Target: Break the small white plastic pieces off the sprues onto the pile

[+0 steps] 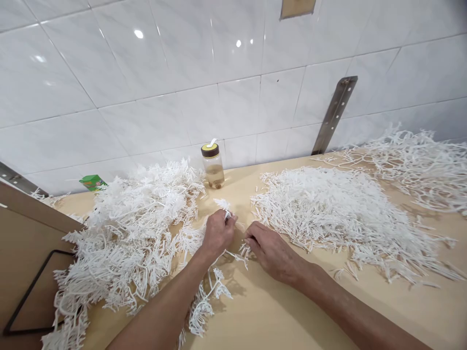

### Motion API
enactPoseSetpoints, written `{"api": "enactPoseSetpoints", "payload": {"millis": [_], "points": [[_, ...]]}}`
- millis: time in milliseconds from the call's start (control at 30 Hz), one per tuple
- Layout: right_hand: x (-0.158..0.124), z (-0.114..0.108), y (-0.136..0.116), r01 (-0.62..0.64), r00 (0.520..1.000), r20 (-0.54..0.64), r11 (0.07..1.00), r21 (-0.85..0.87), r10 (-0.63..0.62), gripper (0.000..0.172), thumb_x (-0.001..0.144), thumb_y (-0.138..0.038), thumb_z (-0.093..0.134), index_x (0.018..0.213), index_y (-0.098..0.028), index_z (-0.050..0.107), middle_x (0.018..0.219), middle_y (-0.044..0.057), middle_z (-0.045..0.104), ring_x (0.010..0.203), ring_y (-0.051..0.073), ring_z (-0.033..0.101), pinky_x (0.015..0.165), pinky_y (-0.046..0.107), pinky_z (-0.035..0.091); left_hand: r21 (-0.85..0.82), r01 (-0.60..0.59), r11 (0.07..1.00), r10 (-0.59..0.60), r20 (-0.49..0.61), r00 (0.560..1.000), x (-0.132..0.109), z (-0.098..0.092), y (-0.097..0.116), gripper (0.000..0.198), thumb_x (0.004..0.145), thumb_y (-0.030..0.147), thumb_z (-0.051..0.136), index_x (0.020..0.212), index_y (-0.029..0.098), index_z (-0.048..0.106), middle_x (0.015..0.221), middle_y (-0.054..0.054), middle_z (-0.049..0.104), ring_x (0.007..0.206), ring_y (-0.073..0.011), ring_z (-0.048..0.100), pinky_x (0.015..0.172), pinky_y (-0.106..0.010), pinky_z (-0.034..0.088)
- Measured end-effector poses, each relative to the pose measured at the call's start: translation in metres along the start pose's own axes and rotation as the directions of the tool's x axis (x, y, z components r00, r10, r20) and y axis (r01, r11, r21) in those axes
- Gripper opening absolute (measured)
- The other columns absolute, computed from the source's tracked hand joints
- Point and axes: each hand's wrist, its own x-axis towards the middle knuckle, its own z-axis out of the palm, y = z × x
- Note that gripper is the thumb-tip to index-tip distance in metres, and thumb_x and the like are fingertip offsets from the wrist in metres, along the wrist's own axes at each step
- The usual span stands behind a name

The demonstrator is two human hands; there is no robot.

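White branched plastic pieces lie in a large tangled pile [146, 218] on the left of the wooden table [270, 311]. My left hand [219, 229] is closed on a white branched piece [222, 203], whose tip shows above the fingers; more strands hang below the hand. Just to its right, my right hand [264, 245] is closed, with small white bits [245, 250] at its fingertips. The hands are close together but apart. A pile of short white pieces [339, 209] lies to the right of my right hand.
Behind my hands, a clear bottle [214, 170] with a dark lid stands near the tiled wall. A green box [93, 183] sits at the back left. Bare white stems [419, 165] are heaped at the far right, beside a metal bracket [334, 114]. A brown panel [29, 257] stands at left.
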Motion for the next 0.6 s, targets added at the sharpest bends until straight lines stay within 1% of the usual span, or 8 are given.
{"api": "enactPoseSetpoints", "payload": {"millis": [67,167,233,333,367,433,533,600], "points": [[0.002,-0.008,0.003,-0.084,0.994,-0.069,0.996,-0.006,0.083,0.015,0.095,-0.02,0.042,0.083,-0.021,0.052,0.077,0.002,0.059,0.067,0.016,0.053,0.063,0.029,0.04,-0.135,0.03,0.99,-0.027,0.025,0.999,0.002,-0.004,-0.002,0.032,0.082,0.039,0.061,0.061,0.019,0.048,0.055,0.005,0.042,0.055,-0.0116,0.038,0.055,-0.025,0.029],[0.006,-0.022,0.015,-0.198,0.96,-0.219,0.977,-0.08,0.177,0.015,0.093,-0.022,0.044,0.082,-0.021,0.054,0.073,0.002,0.06,0.066,0.018,0.054,0.062,0.03,0.039,-0.296,0.048,0.954,-0.03,0.066,0.997,0.001,-0.007,-0.002,0.038,0.081,0.047,0.062,0.061,0.019,0.047,0.055,0.006,0.035,0.053,-0.0096,0.033,0.054,-0.024,0.028],[0.008,-0.03,0.024,-0.235,0.938,-0.295,0.959,-0.156,0.181,0.013,0.09,-0.018,0.045,0.083,-0.019,0.055,0.079,0.004,0.062,0.069,0.019,0.056,0.065,0.031,0.04,-0.335,0.053,0.941,-0.027,0.083,0.996,0.0,-0.006,-0.001,0.04,0.08,0.048,0.064,0.06,0.018,0.045,0.056,0.007,0.032,0.053,-0.0088,0.03,0.053,-0.024,0.027],[0.008,-0.034,0.029,-0.22,0.926,-0.352,0.954,-0.205,0.137,0.014,0.089,-0.018,0.046,0.09,-0.018,0.06,0.095,0.009,0.066,0.07,0.019,0.059,0.07,0.033,0.043,-0.335,0.044,0.941,-0.009,0.104,0.995,-0.004,-0.004,0.001,0.04,0.081,0.047,0.064,0.06,0.018,0.047,0.057,0.006,0.033,0.054,-0.0083,0.03,0.053,-0.023,0.028],[0.008,-0.034,0.027,-0.202,0.928,-0.35,0.962,-0.186,0.128,0.015,0.09,-0.019,0.047,0.09,-0.018,0.062,0.097,0.009,0.066,0.07,0.018,0.059,0.071,0.033,0.043,-0.329,0.037,0.944,-0.001,0.109,0.994,-0.005,-0.003,0.002,0.038,0.082,0.046,0.064,0.061,0.017,0.048,0.057,0.006,0.035,0.054,-0.0084,0.031,0.053,-0.023,0.028],[0.007,-0.03,0.02,-0.175,0.942,-0.31,0.978,-0.114,0.132,0.018,0.093,-0.026,0.048,0.089,-0.019,0.064,0.092,0.007,0.068,0.067,0.017,0.06,0.07,0.031,0.044,-0.313,0.023,0.95,0.012,0.11,0.994,-0.007,-0.001,0.004,0.035,0.082,0.044,0.064,0.064,0.016,0.053,0.058,0.005,0.04,0.055,-0.0088,0.035,0.053,-0.023,0.03],[0.006,-0.023,0.008,-0.19,0.965,-0.192,0.981,-0.043,0.179,0.023,0.092,-0.038,0.054,0.091,-0.019,0.067,0.085,0.005,0.07,0.068,0.018,0.061,0.066,0.03,0.044,-0.29,0.015,0.957,0.017,0.107,0.994,-0.01,0.002,0.009,0.031,0.081,0.043,0.066,0.067,0.015,0.059,0.059,0.004,0.047,0.057,-0.0097,0.04,0.053,-0.023,0.032],[0.005,-0.018,0.004,-0.207,0.97,-0.135,0.978,-0.028,0.201,0.022,0.091,-0.037,0.055,0.09,-0.02,0.068,0.082,0.004,0.07,0.07,0.019,0.062,0.066,0.031,0.043,-0.287,0.011,0.958,0.019,0.103,0.994,-0.012,0.002,0.012,0.031,0.08,0.043,0.066,0.067,0.015,0.061,0.058,0.004,0.048,0.056,-0.0097,0.04,0.053,-0.023,0.033]]}}
